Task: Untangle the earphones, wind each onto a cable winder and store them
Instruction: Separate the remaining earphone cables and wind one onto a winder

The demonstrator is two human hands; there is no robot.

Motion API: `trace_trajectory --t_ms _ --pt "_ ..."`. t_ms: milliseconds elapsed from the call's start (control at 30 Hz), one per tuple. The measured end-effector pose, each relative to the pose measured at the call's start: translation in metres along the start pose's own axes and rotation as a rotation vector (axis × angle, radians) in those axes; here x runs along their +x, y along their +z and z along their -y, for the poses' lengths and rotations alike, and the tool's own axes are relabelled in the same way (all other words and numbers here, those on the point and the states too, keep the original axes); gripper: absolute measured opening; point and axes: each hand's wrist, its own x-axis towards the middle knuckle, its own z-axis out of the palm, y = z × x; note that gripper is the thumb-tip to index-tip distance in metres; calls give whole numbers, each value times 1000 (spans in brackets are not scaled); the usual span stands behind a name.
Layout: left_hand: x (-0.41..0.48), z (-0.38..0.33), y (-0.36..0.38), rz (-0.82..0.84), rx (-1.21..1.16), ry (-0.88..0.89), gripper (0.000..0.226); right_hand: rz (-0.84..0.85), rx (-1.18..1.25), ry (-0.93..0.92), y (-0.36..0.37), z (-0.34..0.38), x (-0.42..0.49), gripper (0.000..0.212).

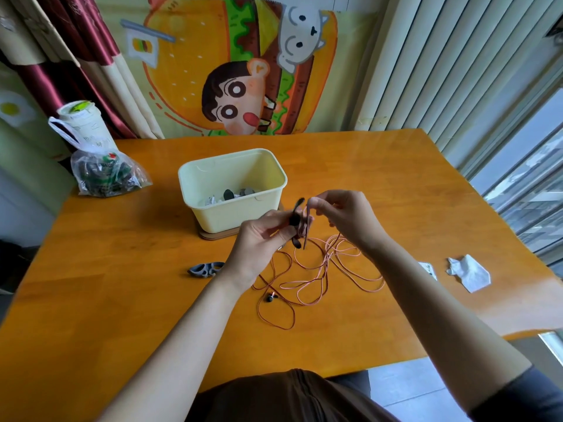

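Observation:
My left hand (262,239) grips a black cable winder (295,222) above the table, with a few turns of reddish earphone cable round it. My right hand (344,217) pinches the cable close to the winder's upper end. The rest of the reddish earphone cable (316,278) lies in loose loops on the table below my hands, with a black earbud (270,297) at its near left. A spare grey cable winder (205,269) lies to the left of my left wrist. Behind my hands stands a cream storage box (213,178) holding wound earphones.
The orange wooden table (122,269) carries a plastic bag of dark items (103,175) and a lidded cup (80,123) at far left. A crumpled white paper (469,274) and a small card (429,269) lie at right. The table's near edge ends at my lap.

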Motion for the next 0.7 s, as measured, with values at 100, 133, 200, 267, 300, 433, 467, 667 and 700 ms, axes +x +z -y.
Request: trace_trajectory --t_ms 100,133,200,267,300,433,467,667,700 --pt "6 -4 2 -70 -124 -11 35 0 150 73 8 -4 -6 25" --pt "7 -4 1 -97 -149 -19 34 -4 185 93 12 -5 -8 23" --pt "7 -3 0 -151 -190 -37 32 -10 245 131 18 -6 -12 22" --pt "7 -3 2 -182 -234 -56 29 1 284 159 25 -6 -15 23" --pt "6 -3 3 -187 -258 -62 28 8 301 170 29 -6 -16 24" --pt "8 -4 4 -218 -348 -61 30 41 343 224 42 -6 -21 27" --pt "9 -5 3 -229 -386 -57 30 65 346 234 45 -7 -22 27" --pt "15 -8 -4 -420 -375 -27 25 114 254 199 55 -7 -34 25" --pt "15 -6 -5 -455 -315 -29 26 101 216 179 55 -6 -34 25"
